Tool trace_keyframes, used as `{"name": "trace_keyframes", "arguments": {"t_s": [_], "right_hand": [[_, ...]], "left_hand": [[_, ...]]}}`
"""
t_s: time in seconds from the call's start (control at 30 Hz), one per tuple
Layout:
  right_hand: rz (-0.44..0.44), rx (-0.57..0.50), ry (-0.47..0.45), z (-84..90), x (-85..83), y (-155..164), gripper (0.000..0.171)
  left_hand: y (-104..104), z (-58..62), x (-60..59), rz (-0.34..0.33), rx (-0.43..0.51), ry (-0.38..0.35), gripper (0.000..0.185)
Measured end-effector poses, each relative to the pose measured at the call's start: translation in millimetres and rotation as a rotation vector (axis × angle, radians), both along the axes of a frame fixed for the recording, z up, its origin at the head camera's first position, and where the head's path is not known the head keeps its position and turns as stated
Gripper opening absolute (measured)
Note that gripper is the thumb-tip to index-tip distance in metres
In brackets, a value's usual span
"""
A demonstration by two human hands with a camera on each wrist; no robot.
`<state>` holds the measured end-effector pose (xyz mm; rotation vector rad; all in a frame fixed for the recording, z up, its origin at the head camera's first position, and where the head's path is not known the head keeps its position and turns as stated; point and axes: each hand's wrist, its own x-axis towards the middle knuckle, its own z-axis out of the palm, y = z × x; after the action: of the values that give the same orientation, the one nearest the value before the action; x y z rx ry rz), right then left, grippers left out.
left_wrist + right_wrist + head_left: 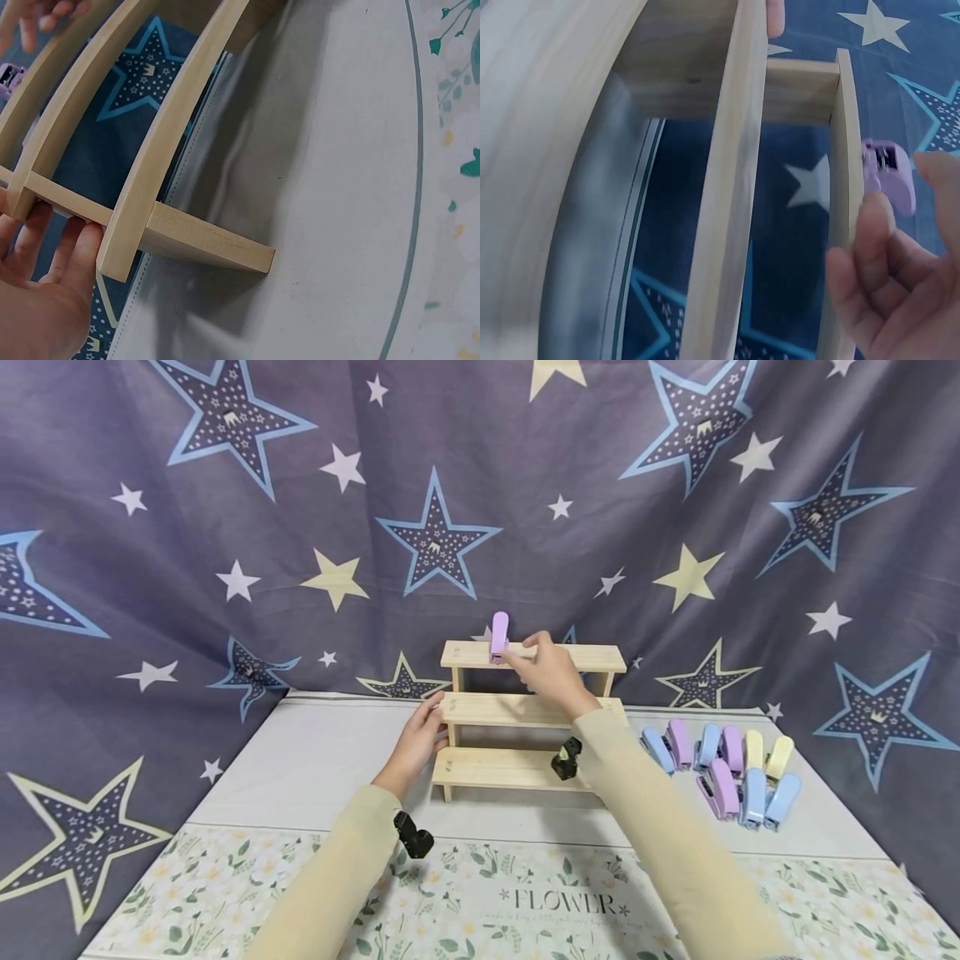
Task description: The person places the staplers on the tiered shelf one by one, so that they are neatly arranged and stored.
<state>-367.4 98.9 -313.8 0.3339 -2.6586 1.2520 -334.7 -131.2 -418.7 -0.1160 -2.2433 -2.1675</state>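
Saw a smooth, round-topped lilac stapler [499, 635] upright on the wooden rack [495, 767], far left; noted right grip [551, 672] spread beside it, left grip [414, 745] holding the rack's left edge.

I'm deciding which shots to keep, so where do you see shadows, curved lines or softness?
Head view: fairly even light, a faint shadow on the white, flower-printed table cover; left wrist view: straight boards of the three-tiered pale wooden shelf bow into curves, with a broad grey shadow beside them; right wrist view: hazy overall, the light-purple plastic stapler somewhat soft-edged.
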Motion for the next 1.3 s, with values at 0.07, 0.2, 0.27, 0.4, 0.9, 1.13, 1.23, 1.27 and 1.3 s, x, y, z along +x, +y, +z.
{"name": "trace_keyframes", "arguments": {"t_s": [0.07, 0.2, 0.27, 0.4, 0.9, 1.13, 1.23, 1.27, 1.3], "right_hand": [[0.006, 0.036, 0.010, -2.2, 4.3, 13.4, 0.053], [-0.013, 0.123, 0.039, -6.8, 10.9, 40.2, 0.047], [-0.022, 0.162, 0.049, -9.2, 13.9, 53.9, 0.044], [-0.040, 0.217, 0.060, -12.2, 21.6, 81.0, 0.040], [-0.099, 0.300, 0.064, -34.1, 56.2, 183.2, 0.027], [-0.105, 0.299, -0.009, -52.0, 63.3, 207.8, 0.031], [-0.117, 0.302, -0.030, -61.4, 62.9, 212.3, 0.032], [-0.117, 0.300, -0.038, -64.5, 62.8, 213.2, 0.033], [-0.116, 0.297, -0.045, -67.7, 62.6, 213.8, 0.034]], "left_hand": [[0.8, -0.2, -0.2, -0.001, 0.000, -0.003, 0.047], [1.6, 1.0, 0.5, 0.005, 0.000, -0.013, 0.047], [1.7, 2.1, 1.6, 0.008, -0.002, -0.018, 0.047], [0.6, 4.3, 3.4, 0.008, 0.001, -0.022, 0.047], [-0.1, 2.4, 1.6, 0.009, -0.009, -0.023, 0.047], [0.4, 3.6, 3.0, 0.016, -0.011, -0.024, 0.047], [0.5, 2.8, 3.1, 0.013, -0.007, -0.020, 0.047], [0.5, 2.4, 2.9, 0.011, -0.005, -0.019, 0.047], [0.7, 2.2, 2.9, 0.011, -0.001, -0.017, 0.047]]}}
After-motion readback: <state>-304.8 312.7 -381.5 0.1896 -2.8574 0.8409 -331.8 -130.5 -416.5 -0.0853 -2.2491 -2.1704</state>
